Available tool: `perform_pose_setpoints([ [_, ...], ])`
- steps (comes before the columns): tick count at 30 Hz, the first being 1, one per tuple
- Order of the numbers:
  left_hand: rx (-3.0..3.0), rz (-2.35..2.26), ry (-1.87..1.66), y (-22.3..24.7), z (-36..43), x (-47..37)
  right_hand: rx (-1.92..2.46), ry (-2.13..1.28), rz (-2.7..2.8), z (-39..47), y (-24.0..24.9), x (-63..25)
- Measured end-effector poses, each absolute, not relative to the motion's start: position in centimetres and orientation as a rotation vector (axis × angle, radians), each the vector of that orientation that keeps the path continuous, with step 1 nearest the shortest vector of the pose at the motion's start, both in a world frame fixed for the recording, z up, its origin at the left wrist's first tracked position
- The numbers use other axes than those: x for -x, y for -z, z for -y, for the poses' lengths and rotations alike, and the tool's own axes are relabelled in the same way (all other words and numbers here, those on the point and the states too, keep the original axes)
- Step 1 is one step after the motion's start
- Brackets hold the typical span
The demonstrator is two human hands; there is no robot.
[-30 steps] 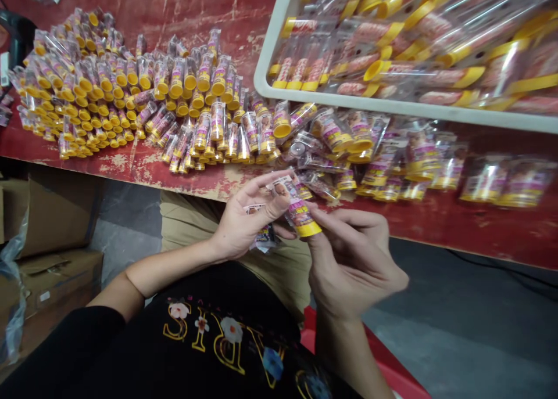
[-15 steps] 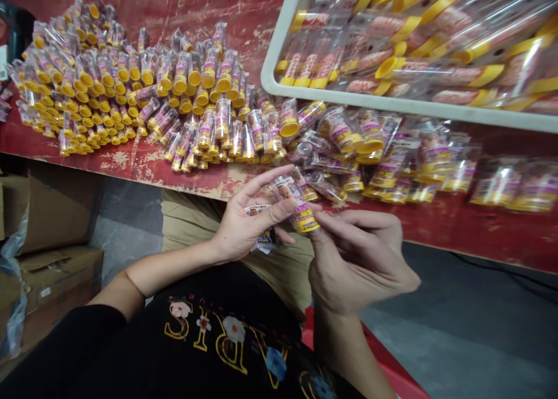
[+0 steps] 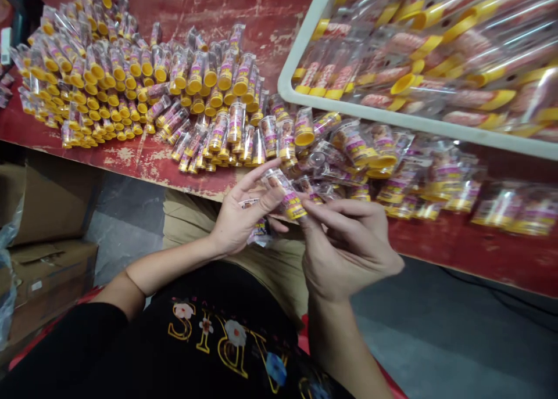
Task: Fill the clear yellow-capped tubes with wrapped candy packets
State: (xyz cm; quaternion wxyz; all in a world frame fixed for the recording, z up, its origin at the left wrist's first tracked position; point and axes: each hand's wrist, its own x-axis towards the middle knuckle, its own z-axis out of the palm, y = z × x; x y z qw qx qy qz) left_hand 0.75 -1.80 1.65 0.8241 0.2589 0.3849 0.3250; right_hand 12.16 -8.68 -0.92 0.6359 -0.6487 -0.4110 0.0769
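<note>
Between both hands, above the lap, is a small clear plastic tube (image 3: pixel 286 193) with a purple and yellow printed label and a yellow end. My left hand (image 3: pixel 238 216) is closed on its upper part, thumb pressed across it. Tucked in the same palm is a small printed packet or stack of labels (image 3: pixel 259 232), partly hidden by the fingers. Thumb and forefinger of my right hand (image 3: pixel 349 245) pinch the tube's yellow lower end. Similar labelled tubes (image 3: pixel 355 143) lie on the table edge just beyond the fingers.
A big pile of labelled tubes with yellow ends (image 3: pixel 104 79) covers the left of the red table (image 3: pixel 209 7). At the upper right a white tray (image 3: pixel 392 120) holds longer clear tubes with yellow ends. Cardboard boxes (image 3: pixel 56 207) stand on the floor at left.
Both hands, with the tube between them, have shifted slightly left and up in the picture. The tray and most tubes appear further right as the view moves. The grip looks the same.
</note>
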Motion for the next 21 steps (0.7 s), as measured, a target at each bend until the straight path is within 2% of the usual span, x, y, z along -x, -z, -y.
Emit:
perform_pose_setpoints([
  [5, -0.403, -0.979, -0.836, -1.4, 0.4, 0.1, 1.532, -0.080, 1.122, 3.2, 0.3, -12.7],
  [10, -0.235, -1.053, -0.860, -1.5, 0.4, 1.5, 1.607, -0.228, 1.462, -2.0, -2.0, -15.5],
  [16, -0.179, -0.967, -0.882, -2.7, 0.8, 1.7, 2.064, -0.289, 1.653, -9.1, -6.2, -23.1],
  [21, -0.154, -0.797, -0.937, -4.2, 0.1, 0.6, 2.059, -0.366, 1.761, -14.4, -3.9, -23.9],
])
